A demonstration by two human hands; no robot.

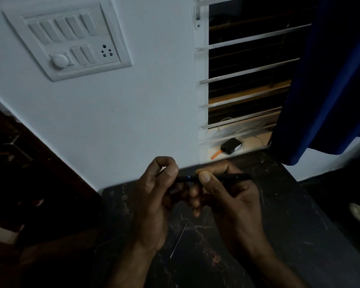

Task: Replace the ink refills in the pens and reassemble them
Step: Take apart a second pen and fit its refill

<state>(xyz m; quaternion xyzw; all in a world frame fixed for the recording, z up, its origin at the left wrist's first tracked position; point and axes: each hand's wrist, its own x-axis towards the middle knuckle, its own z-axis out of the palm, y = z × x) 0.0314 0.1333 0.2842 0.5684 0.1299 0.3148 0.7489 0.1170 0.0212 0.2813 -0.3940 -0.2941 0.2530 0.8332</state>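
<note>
**One pen between our two hands**

Our dark counter (279,215) meets the wall at twelve o'clock, its edges dropping away at nine and three. We close our left hand (154,196) and right hand (227,196) on one black pen (227,177), level above it. One thin refill (178,241) lies bare at six o'clock.
</note>
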